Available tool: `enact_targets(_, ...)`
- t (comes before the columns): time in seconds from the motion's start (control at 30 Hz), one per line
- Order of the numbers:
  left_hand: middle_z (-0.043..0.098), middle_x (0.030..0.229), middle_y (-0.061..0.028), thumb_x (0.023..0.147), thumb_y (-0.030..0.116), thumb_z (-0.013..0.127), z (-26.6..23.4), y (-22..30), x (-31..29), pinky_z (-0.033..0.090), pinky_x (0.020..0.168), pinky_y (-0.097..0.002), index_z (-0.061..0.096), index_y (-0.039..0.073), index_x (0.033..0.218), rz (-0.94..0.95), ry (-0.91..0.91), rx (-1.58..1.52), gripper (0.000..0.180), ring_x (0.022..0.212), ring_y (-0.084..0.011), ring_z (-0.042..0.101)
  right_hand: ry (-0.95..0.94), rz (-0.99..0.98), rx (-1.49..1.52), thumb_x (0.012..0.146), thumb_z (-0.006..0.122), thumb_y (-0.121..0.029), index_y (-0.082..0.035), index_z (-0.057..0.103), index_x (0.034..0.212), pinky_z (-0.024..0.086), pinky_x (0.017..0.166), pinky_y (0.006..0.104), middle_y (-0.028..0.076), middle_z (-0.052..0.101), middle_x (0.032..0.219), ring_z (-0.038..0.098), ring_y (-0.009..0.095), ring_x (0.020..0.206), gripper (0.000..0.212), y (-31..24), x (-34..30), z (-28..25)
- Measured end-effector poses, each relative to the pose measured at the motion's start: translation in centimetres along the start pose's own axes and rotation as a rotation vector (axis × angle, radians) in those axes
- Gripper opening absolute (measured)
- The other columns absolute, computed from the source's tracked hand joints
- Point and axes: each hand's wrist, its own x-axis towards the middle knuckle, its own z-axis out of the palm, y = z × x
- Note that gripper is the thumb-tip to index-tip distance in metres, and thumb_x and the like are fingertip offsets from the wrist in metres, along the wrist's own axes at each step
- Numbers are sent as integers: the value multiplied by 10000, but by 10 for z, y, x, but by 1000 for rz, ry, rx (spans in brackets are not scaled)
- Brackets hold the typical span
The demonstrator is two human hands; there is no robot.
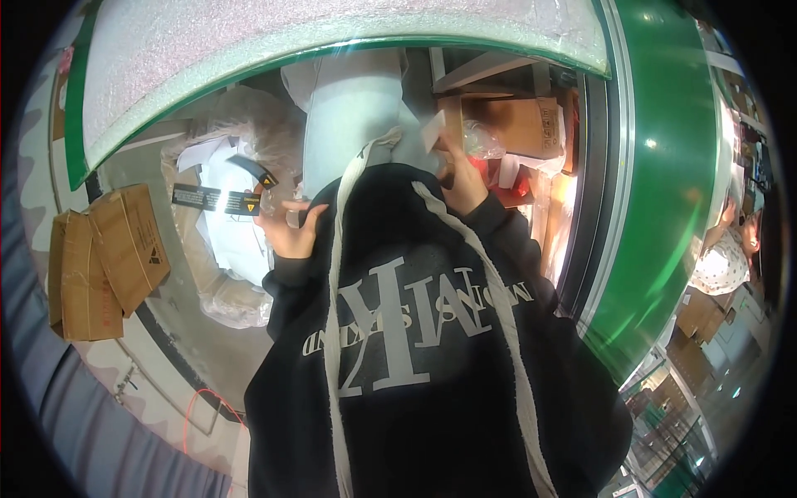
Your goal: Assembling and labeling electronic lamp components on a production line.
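My left hand (290,232) is on the left, by a plastic-lined bin (237,311). Its thumb stands apart from the fingers, and I see nothing between them. Close to its fingertips is a black printed strip (217,200) with a yellow warning triangle; whether they touch I cannot tell. A second black strip (253,169) lies just above, over white papers (237,245) in the bin. On the right, my right hand (466,181) pinches a small white card (432,130) above my light trousers (349,108). Part of that hand's fingers is hidden.
A green-edged table (332,25) covered in bubbly plastic spans the top. Brown cardboard boxes (108,261) stand at the left. An open carton (519,124) with clear plastic and red pieces is beside my right hand. A green surface with a metal rail (610,166) runs along the right.
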Motion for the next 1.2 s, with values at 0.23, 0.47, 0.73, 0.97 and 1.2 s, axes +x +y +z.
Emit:
enact_targets(0.23,249,1378,-193,631,-141,732,-17,13,13,552,692,-304,75,175,1413,134,332,-46,1069,638,-169,563,626,-248,-241,670,709,92,-111,415,1319,531,677,318,166,506,1171,631,237,803,742,-17,20,-22)
enact_targets(0.47,585,749,-79,665,-93,716,27,-15,34,485,760,-325,166,-50,1344,-130,400,-135,875,778,-199,601,343,-142,-314,672,721,60,-27,476,1238,503,828,335,161,485,1213,613,251,988,624,17,29,9)
enact_targets(0.73,498,1199,-194,644,-83,752,-35,64,33,521,816,-387,-193,206,1411,372,153,-106,1251,911,-262,617,-89,30,613,670,702,95,-94,199,1422,489,832,291,171,476,1291,656,198,936,924,-72,-12,-63)
enact_targets(0.97,339,1363,-219,625,-101,752,-32,87,41,565,707,-334,-218,288,1399,321,-3,-290,1300,771,-248,647,54,-105,205,685,652,161,-95,96,1446,518,799,318,197,579,1145,679,271,832,976,-92,5,-75)
enact_targets(1.2,529,1141,-278,777,-21,676,-126,70,69,564,778,-420,63,133,1443,305,486,-83,918,731,-314,656,702,-499,1,715,672,125,-133,200,1427,563,747,364,256,532,1181,667,291,868,893,-121,29,-117)
